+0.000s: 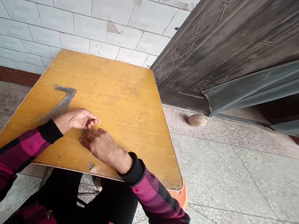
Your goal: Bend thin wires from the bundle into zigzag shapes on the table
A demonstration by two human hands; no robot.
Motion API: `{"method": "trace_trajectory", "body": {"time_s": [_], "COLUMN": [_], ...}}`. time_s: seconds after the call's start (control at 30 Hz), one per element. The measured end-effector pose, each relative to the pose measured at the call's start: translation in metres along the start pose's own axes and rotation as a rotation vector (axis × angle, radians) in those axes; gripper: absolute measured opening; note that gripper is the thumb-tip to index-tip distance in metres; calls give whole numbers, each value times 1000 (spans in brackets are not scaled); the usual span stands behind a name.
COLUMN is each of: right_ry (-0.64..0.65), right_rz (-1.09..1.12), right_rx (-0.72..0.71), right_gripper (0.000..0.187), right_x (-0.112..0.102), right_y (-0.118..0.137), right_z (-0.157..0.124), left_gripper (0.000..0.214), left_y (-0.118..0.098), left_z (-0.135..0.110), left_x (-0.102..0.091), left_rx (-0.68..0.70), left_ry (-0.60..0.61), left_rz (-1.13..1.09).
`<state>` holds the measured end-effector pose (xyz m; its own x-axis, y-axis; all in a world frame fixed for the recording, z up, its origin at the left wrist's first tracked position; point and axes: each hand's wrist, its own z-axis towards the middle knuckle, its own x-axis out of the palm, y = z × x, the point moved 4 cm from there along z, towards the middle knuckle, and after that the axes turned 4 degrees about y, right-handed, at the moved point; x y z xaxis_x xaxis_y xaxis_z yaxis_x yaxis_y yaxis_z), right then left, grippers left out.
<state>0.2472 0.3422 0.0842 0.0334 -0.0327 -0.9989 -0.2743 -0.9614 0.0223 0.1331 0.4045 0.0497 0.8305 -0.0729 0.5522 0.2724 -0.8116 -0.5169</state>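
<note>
On a wooden table [125, 83], bent wire [89, 131] pinched by left hand [78, 119], touching right hand [102, 144]

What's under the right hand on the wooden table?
Under the right hand, a thin bent wire shows at the fingertips, on the yellow wooden tabletop, and runs up to the left hand. The palm covers the rest, so what lies beneath it cannot be seen.

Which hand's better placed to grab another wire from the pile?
Left, likely: the left hand lies beside the pile of thin wires, though it pinches the bent wire. The right hand sits farther away.
</note>
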Motion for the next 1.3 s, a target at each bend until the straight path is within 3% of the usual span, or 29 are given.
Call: {"method": "trace_trajectory", "body": {"time_s": [0.17, 0.37, 0.47, 0.6, 0.7, 0.97, 1.3], "right_ry": [38, -30, -39, -7, 6, -36, -216], "right_rz": [104, 179, 165, 158, 167, 150, 537], "right_rx": [87, 240, 304, 375, 400, 467, 370], "right_gripper": [28, 36, 34, 32, 31, 21, 18], "right_x": [-4, -7, -9, -12, -12, -10, -9], "right_y": [-9, -25, -32, -40, -43, -55, -82], "right_z": [-4, -9, -10, -12, -14, -19, -33], "left_gripper": [26, 65, 49, 26, 21, 23, 28], "left_y": [-8, -24, -23, -11, -4, -3, 7], "left_z": [-6, -19, -28, -33, -32, -30, -22], "left_x": [-2, -12, -16, -9, -4, 0, 3], "left_rx": [11, 203, 327, 391, 434, 571, 625], "left_ry": [2, -33, -118, -94, -123, -216, -252], "left_rz": [-16, 90, 308, 724, 884, 963, 840]}}
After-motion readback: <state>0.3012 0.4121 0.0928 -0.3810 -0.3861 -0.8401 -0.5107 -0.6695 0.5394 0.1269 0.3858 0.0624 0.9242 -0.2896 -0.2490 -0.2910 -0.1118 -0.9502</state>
